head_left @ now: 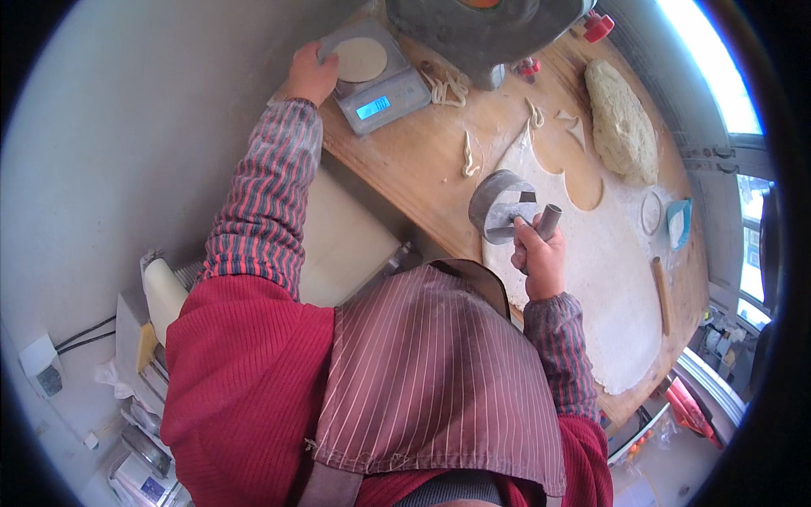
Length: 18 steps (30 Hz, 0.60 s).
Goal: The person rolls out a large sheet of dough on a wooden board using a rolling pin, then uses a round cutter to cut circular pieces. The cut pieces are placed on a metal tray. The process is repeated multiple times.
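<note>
My left hand (312, 74) is at the left edge of a digital kitchen scale (407, 90), its fingertips by a round dough disc (361, 59) lying on the scale's plate; whether it grips the disc I cannot tell. The scale's display is lit. In my right hand (538, 256) is a round metal dough cutter (492, 203) with a tube-shaped handle, tilted above the near edge of a large rolled-out dough sheet (589, 279). Rounded cutouts mark the sheet's far edge. Dough scraps (448, 89) lie right of the scale, and others lie near the sheet.
On the wooden table (386, 184), a big dough lump (622, 123) lies at the far right. Near it are a clear ring (651, 213), a blue scoop with white powder (678, 224) and a thin wooden rolling pin (661, 296). A large grey machine (481, 32) overhangs the back.
</note>
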### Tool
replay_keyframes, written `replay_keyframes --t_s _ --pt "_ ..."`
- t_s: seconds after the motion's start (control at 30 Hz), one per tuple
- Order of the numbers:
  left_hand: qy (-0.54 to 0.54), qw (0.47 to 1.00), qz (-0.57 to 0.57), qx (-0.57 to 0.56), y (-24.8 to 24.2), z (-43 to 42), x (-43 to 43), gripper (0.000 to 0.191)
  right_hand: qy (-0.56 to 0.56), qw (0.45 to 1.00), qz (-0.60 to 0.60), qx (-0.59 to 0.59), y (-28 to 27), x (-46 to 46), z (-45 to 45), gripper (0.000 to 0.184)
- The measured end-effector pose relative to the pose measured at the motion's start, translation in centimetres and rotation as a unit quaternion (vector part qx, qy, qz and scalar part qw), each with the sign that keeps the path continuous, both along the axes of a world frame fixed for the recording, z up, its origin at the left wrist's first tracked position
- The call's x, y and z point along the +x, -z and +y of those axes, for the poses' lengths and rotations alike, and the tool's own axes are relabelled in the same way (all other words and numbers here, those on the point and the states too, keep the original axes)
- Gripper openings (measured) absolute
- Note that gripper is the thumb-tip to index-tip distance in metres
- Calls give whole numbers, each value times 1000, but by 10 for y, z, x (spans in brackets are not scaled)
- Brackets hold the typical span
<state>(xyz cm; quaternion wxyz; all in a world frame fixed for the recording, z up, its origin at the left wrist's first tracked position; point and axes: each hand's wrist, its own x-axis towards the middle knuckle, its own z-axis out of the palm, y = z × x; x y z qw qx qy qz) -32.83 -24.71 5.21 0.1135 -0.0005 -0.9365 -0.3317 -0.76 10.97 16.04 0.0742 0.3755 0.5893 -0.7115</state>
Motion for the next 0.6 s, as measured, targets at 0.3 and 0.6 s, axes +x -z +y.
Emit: replay_keyframes --t_s 0.3,0.6 --pt "52 998 -13 -32 -11 14 -12 61 -109 989 20 93 12 -22 -13 23" --pt "61 997 -1 -46 -7 12 -8 56 -386 866 72 310 40 -87 -32 43"
